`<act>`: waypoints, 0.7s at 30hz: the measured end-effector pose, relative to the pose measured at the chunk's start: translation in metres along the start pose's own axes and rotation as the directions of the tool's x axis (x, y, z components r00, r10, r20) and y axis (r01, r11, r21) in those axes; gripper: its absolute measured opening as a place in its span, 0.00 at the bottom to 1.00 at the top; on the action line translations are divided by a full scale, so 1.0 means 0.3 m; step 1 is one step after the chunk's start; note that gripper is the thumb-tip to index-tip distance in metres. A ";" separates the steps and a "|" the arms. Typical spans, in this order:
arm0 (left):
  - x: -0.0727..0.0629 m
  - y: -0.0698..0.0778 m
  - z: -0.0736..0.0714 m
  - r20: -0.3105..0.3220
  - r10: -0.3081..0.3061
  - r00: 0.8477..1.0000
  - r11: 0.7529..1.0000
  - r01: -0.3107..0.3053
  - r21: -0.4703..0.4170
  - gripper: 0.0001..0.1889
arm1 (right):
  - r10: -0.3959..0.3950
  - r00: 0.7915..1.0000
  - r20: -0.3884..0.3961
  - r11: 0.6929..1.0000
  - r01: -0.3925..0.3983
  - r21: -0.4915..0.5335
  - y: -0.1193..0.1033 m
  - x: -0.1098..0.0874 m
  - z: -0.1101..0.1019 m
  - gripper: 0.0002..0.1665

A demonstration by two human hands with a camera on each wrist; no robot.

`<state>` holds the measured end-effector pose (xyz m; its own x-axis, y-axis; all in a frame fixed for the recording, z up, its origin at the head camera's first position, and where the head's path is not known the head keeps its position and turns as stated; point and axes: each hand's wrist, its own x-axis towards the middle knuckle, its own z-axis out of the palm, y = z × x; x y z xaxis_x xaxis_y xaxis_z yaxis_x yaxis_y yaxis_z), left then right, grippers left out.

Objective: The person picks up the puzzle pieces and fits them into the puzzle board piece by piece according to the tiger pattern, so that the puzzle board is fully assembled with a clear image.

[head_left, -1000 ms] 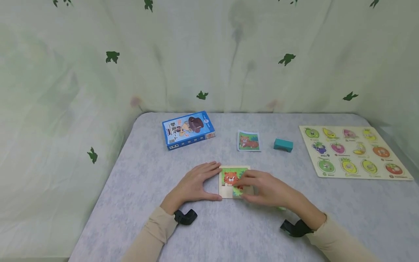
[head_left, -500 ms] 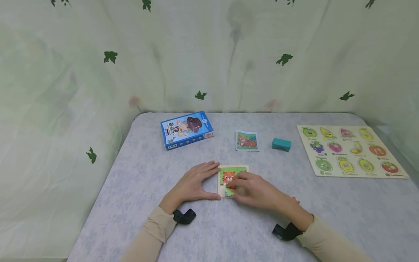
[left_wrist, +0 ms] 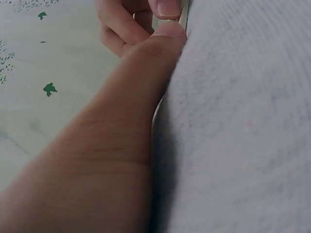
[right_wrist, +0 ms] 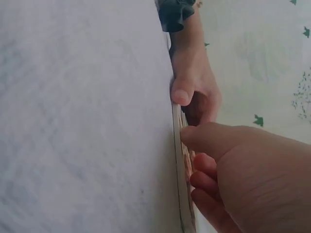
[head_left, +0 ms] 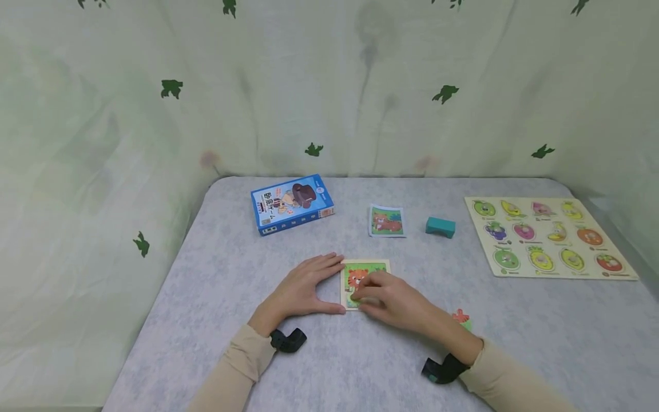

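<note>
A small wooden tiger puzzle with a pale frame lies on the table in the head view. My left hand rests at its left side, fingers stretched to the upper corner and thumb at the lower one. My right hand bends over the puzzle and pinches a green puzzle piece at the lower left of the frame; its fingers and palm cover the right part of the picture. Low in the right wrist view, the right thumb overlaps the puzzle's edge.
A loose red and green puzzle piece lies partly behind the right forearm. Farther back are a blue game box, a tiger picture card, a teal block and a fruit board at right.
My right hand has moved left across the puzzle with the piece, toward the lower left corner. The loose red and green piece has come into sight beside the forearm. The left hand stays put.
</note>
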<state>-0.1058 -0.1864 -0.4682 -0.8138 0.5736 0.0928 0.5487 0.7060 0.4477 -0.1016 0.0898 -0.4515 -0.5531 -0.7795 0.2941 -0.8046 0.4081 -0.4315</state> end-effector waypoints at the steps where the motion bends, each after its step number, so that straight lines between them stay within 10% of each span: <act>1: -0.001 0.001 0.000 -0.001 -0.001 1.000 1.000 0.001 -0.002 0.52 | -0.011 1.000 -0.006 1.000 0.011 -0.006 0.002 0.000 0.003 0.10; 21: -0.004 0.007 -0.001 -0.002 0.003 1.000 1.000 -0.003 -0.003 0.53 | -0.006 1.000 0.003 0.998 0.007 -0.066 -0.015 -0.001 0.016 0.11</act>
<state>-0.1037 -0.1857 -0.4669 -0.8126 0.5748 0.0961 0.5504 0.7029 0.4505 -0.0967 0.0859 -0.4536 -0.5472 -0.7836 0.2941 -0.8207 0.4335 -0.3722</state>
